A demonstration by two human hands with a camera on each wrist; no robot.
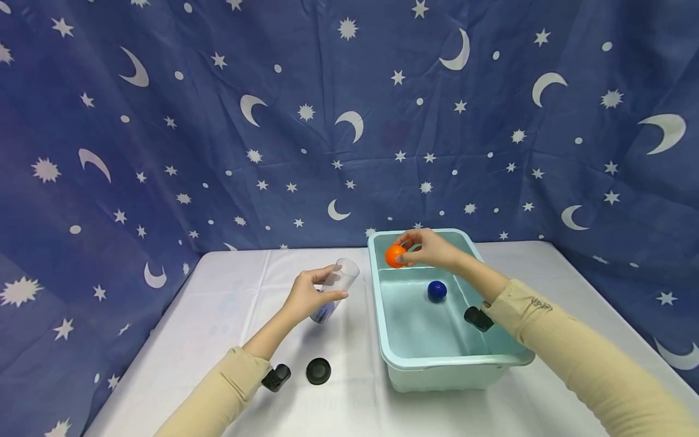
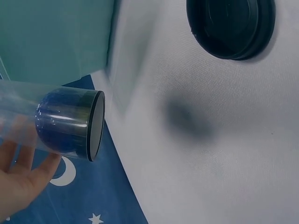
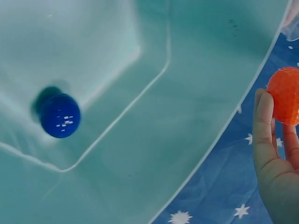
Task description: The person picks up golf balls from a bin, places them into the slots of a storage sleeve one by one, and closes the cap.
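The right hand [image 1: 434,249], arm reaching across the teal tub [image 1: 393,355], pinches an orange ball [image 1: 395,255] over its far left corner. The left hand [image 1: 307,296] grips a tilted clear tube [image 1: 334,291] above the table [image 1: 229,303]. A blue ball [image 1: 437,291] lies inside the tub; a black cap [image 1: 318,371] lies near the left wrist.

**A staged recording corner with a draped backdrop**

A table [image 1: 229,303] covered in plain white cloth is standing against a dark blue fabric backdrop [image 1: 349,121], which is hanging in folds and is printed with white moons, stars and dots. The cloth is hiding any walls or furniture. A pale green plastic tub [image 1: 393,358] and a black lid [image 1: 318,371] are sitting on the table, and small black cameras are riding on both wrists, suggesting a makeshift studio or lab set-up rather than a lived-in room.
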